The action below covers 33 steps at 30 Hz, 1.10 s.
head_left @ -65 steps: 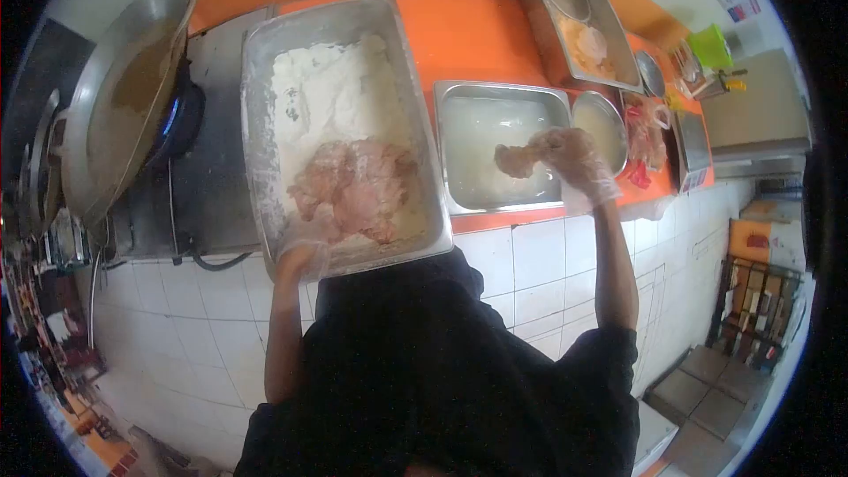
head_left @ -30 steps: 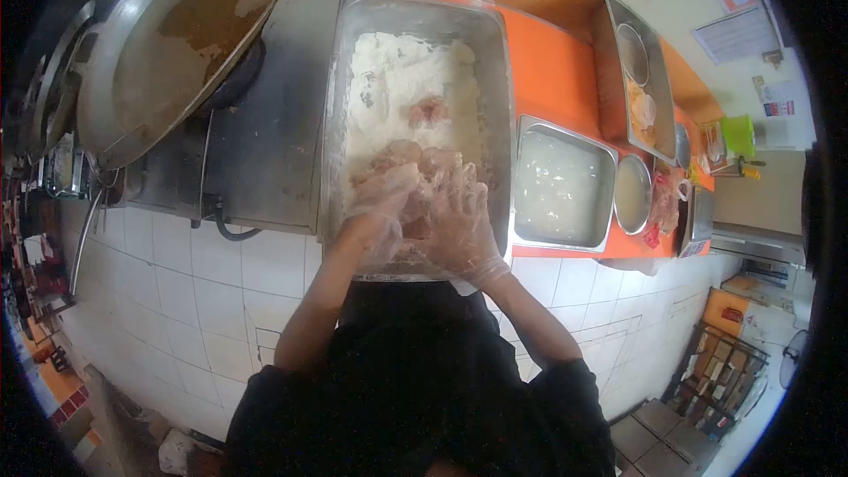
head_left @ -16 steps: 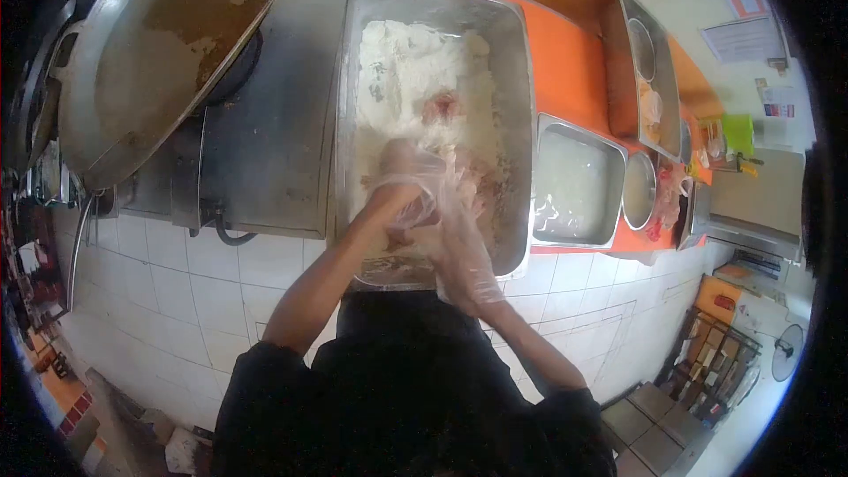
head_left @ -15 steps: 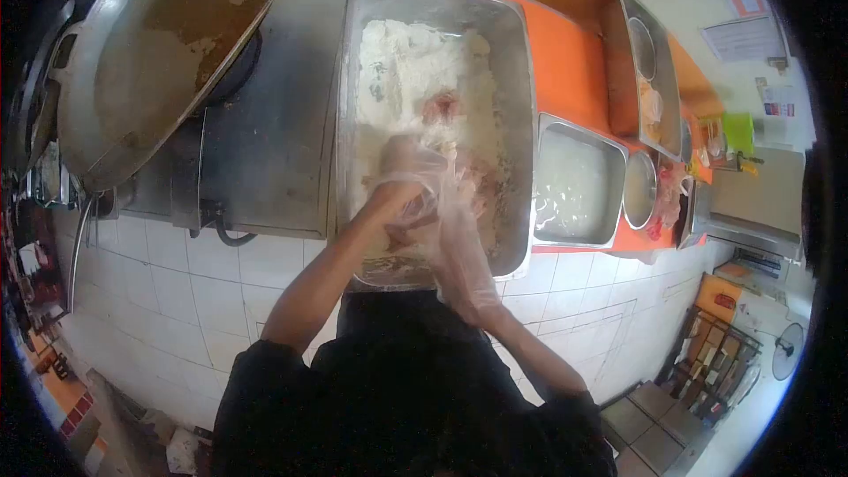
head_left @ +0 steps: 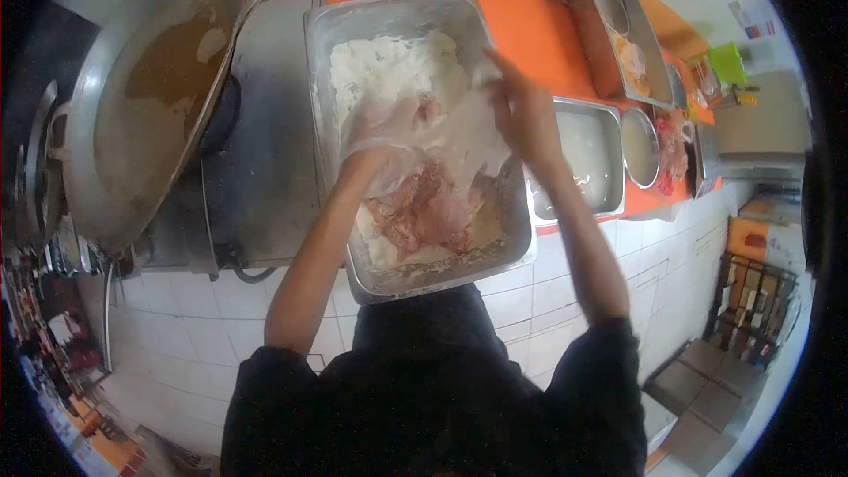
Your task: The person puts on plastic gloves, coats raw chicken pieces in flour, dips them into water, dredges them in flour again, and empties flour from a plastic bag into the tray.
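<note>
A clear plastic glove covers my left hand point(head_left: 380, 146), which is over the metal tray point(head_left: 523, 243) and smeared by motion. A loose, see-through plastic glove point(head_left: 473, 146) stretches from it toward my right hand, and my left hand seems closed on it. My right hand point(head_left: 526, 115) is bare, at the tray's right rim, with its fingers apart though blurred. Below both hands, pieces of raw meat point(head_left: 433, 216) lie in the tray, dusted with flour. White flour point(head_left: 389, 66) is heaped at the far end, and a smaller meat piece point(head_left: 428, 109) shows beside it.
A large wok point(head_left: 115, 168) with brown oil stands at the left, by a metal counter point(head_left: 269, 124). On the orange counter point(head_left: 543, 44) at the right are a pan of cloudy liquid point(head_left: 579, 141), a round bowl point(head_left: 639, 146) and a deep steel tray point(head_left: 649, 79).
My right hand has come out of its plastic glove and moved up and to the right. My left hand has moved slightly up and left, uncovering the meat in the tray.
</note>
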Each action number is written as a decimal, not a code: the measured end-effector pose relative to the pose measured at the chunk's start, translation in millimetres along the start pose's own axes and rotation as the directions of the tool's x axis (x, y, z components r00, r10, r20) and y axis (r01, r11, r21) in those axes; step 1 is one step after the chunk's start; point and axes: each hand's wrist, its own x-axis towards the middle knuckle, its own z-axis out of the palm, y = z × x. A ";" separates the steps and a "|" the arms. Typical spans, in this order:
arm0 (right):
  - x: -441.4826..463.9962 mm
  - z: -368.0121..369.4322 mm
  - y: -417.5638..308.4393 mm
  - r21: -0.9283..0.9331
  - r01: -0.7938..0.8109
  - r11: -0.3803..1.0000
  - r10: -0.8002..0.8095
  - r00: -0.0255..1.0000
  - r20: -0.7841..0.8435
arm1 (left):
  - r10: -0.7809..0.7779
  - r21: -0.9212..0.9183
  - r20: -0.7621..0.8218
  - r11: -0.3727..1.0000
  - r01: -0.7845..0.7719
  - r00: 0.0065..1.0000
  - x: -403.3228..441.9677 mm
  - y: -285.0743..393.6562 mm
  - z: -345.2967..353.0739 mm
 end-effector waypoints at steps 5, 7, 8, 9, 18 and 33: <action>94.4 29.7 57.5 -0.122 0.064 0.991 -0.055 0.996 0.076 | -0.254 -0.110 -0.114 0.964 0.242 0.961 -16.0 -26.1 8.5; 122.4 36.6 70.4 -0.116 0.074 0.990 -0.065 0.995 0.079 | -0.262 -0.056 -0.083 0.964 0.258 0.961 -16.3 -35.9 9.1; 130.3 38.2 75.6 -0.156 0.119 0.981 -0.110 0.992 0.068 | -0.238 -0.101 -0.002 0.966 0.237 0.971 -14.4 -40.2 7.3; 134.9 36.3 72.1 -0.195 0.164 0.967 -0.155 0.986 0.061 | -0.212 -0.148 0.077 0.964 0.221 0.974 -13.4 -42.8 3.4; -29.5 41.3 -56.3 0.218 0.010 0.976 -0.097 0.915 0.392 | -0.224 -0.479 -0.160 0.869 0.122 0.961 -1.5 -38.5 22.7; -35.3 100.2 -72.9 0.259 -0.126 0.958 0.050 0.958 0.283 | -0.220 -0.976 -0.064 0.219 -0.015 0.973 -26.6 -78.3 51.1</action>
